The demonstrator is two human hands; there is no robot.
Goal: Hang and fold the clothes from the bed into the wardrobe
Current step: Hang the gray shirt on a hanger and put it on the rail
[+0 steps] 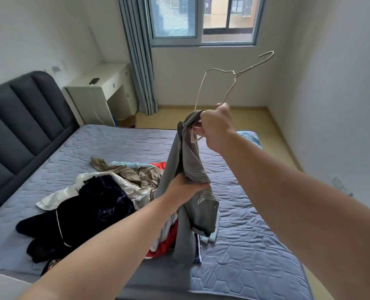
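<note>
Head view, right hand (217, 126): raised above the bed (255, 245), fingers curled round a wire hanger (234, 72) and the top of the grey garment (179, 161).
Left hand (186, 189): lower, gripping that garment mid-length.
Pile of clothes (106, 191): heaped on the bed.
Progress: early, I'd judge; this garment is not yet on the hanger, the pile is unsorted, and no wardrobe is in sight.

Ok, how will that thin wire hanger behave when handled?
The thin pale wire hanger is probably very light: its frame is slender bare wire. It may flex or twist under the limp grey garment that the right hand grips with it. Smooth wire likely lets fabric slide off.
</note>
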